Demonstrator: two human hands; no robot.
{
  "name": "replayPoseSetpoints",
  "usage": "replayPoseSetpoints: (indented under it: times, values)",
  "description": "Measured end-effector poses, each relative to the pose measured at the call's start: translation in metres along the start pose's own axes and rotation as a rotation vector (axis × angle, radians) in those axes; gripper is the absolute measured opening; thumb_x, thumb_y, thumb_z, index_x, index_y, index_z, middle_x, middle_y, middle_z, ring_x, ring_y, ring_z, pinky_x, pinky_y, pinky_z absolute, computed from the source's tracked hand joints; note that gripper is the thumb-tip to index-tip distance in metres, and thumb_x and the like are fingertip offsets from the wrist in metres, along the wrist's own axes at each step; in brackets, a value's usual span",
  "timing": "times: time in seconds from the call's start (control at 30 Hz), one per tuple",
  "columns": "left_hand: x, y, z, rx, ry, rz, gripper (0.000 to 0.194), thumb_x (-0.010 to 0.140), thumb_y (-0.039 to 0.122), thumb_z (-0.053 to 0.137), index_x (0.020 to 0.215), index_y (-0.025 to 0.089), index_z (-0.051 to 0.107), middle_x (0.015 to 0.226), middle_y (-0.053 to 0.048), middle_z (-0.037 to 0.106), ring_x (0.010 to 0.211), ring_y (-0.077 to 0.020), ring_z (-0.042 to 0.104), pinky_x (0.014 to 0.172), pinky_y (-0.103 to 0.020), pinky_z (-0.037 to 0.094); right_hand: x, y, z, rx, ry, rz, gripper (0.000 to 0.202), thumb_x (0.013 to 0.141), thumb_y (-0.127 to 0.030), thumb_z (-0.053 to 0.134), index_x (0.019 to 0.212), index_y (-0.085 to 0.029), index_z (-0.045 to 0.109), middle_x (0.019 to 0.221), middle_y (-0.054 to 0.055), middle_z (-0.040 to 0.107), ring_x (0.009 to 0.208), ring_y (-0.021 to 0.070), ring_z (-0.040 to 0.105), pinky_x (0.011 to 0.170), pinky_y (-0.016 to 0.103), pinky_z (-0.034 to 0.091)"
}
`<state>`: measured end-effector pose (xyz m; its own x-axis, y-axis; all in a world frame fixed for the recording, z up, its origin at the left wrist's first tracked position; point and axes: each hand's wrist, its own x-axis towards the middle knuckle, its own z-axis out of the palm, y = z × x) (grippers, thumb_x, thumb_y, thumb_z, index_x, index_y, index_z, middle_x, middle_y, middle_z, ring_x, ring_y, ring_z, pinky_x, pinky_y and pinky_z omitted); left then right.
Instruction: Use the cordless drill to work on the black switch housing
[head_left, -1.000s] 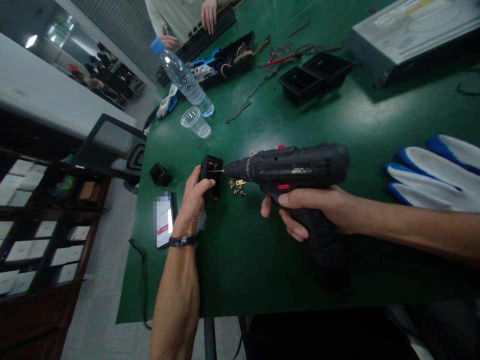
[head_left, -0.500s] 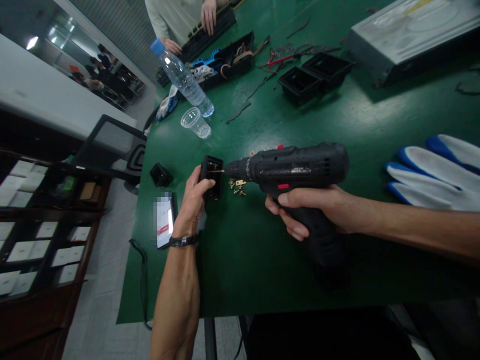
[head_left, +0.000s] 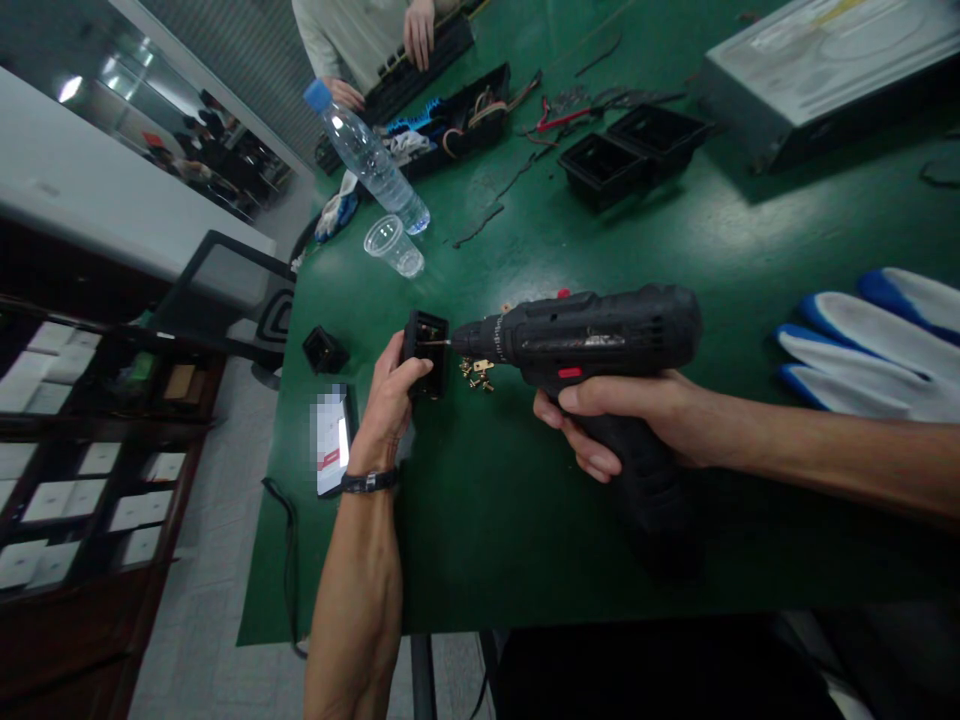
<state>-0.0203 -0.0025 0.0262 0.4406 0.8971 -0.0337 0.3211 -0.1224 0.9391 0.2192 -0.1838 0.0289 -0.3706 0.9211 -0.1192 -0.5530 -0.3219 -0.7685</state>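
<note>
My left hand (head_left: 391, 392) grips a small black plastic box (head_left: 437, 378), its open side turned toward the drill. In my right hand (head_left: 630, 410) is a black cordless drill (head_left: 600, 335) with red buttons, held by its handle and pointing left. The thin bit (head_left: 437, 343) reaches into the box; where its tip ends inside is too small to tell. Several small brass screws (head_left: 478, 376) lie on the green table (head_left: 495, 530) beneath the front of the drill. A second black box (head_left: 324, 350) stands to the left of my left hand.
A phone (head_left: 331, 440) lies by my left wrist. Beyond are a plastic cup (head_left: 395, 247), a water bottle (head_left: 371, 165), black trays (head_left: 604, 168) and a metal case (head_left: 832, 75). White-blue gloves (head_left: 870, 350) lie right. Another person's hands (head_left: 419, 32) are across the table.
</note>
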Motion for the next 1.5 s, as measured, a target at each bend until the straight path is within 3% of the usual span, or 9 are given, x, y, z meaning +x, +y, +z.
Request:
replayPoseSetpoints:
  times: [1.0,1.5]
  values:
    - [0.0016,-0.0013,-0.0011,0.019,-0.001,0.003,0.041,0.073,0.031,0.061,0.112,0.020,0.063,0.101,-0.006,0.061,0.079,-0.0172,0.055,0.050,-0.023,0.045,0.0010,-0.0023,0.0013,-0.030,0.003,-0.008,0.017,0.087,-0.032,0.060,0.083,-0.015,0.062,0.049,0.001,0.059,0.046,0.0147,0.054,0.050,0.026,0.046]
    - [0.0007,-0.0030,-0.0026,0.037,-0.006,0.006,0.038,0.075,0.032,0.060,0.111,0.020,0.062,0.100,-0.006,0.061,0.073,-0.0156,0.055,0.048,-0.022,0.044,0.0014,-0.0005,-0.0017,-0.018,-0.005,-0.012,0.020,0.089,-0.029,0.056,0.091,-0.012,0.066,0.050,0.002,0.060,0.046,0.0153,0.054,0.051,0.027,0.047]
